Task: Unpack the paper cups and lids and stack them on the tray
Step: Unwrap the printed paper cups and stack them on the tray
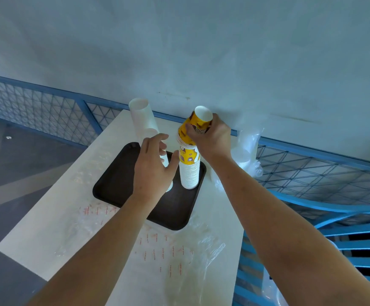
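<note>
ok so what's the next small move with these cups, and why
Probably straighten the tilted cups in the right hand and press them down onto the stack on the tray, the open left hand steadying it. They lean off the upright stack's line, so seem not fully nested.

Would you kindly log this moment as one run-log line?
right hand: grips tilted upper cups | left hand: open, beside cup stack | tray: cup stack, white stack standing

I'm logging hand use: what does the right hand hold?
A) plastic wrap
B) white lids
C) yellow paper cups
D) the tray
C: the right hand grips the yellow paper cups atop the stack on the tray.
</note>
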